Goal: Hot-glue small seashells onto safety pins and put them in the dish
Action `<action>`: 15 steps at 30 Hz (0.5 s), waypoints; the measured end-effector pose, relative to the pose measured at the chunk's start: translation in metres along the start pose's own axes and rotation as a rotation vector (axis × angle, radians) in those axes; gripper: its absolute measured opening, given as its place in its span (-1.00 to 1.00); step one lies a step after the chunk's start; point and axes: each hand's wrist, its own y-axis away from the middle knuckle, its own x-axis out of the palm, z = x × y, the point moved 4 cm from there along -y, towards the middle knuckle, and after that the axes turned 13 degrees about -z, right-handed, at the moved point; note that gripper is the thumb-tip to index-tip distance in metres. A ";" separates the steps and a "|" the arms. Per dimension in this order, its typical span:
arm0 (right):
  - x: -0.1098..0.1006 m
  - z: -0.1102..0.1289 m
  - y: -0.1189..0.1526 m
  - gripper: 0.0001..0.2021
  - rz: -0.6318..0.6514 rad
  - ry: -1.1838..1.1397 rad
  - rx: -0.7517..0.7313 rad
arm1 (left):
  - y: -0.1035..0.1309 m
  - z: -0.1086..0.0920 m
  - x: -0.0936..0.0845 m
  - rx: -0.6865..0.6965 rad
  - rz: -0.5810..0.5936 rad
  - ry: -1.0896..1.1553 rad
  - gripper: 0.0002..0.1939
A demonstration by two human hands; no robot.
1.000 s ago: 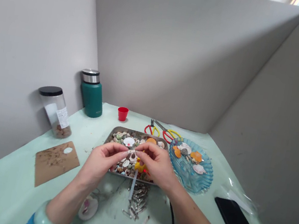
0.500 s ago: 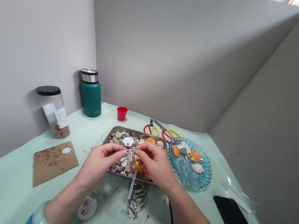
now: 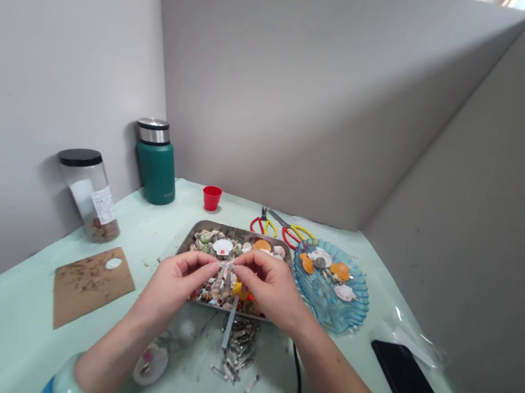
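My left hand [image 3: 181,280] and my right hand [image 3: 271,289] meet over a metal tray [image 3: 190,238] full of seashells. Thumb and forefinger are pinched together on each hand, close to each other. Something tiny and pale is between the fingertips, too small to name. A white scallop shell [image 3: 222,247] lies in the tray just behind the fingers. Beside my right fingers shows a yellow tool [image 3: 240,290] with a red light, apparently a glue gun, partly hidden. A translucent stick [image 3: 229,323] juts from it towards me, over a pile of small silver metal clips or pins [image 3: 241,345].
Right of the tray stands a blue glass plate [image 3: 323,312] with several shells; red-and-yellow-handled scissors [image 3: 294,232] lie behind. A red cup [image 3: 211,198], green bottle [image 3: 156,167], lidded jar [image 3: 93,194] and brown board [image 3: 91,288] are leftward. A black cord [image 3: 296,392] runs near my right forearm.
The whole view has shifted slightly, so things sit a little further left. Both hands stay pinched together over the tray, with only a small shift of the fingertips.
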 end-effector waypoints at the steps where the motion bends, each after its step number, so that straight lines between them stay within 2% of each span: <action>1: 0.000 0.001 0.000 -0.89 -0.003 0.018 -0.011 | 0.000 0.000 0.000 0.001 0.000 0.000 -0.74; 15: -0.003 0.014 0.004 -0.91 -0.071 0.177 -0.238 | -0.002 0.004 0.001 0.000 -0.004 -0.023 -0.71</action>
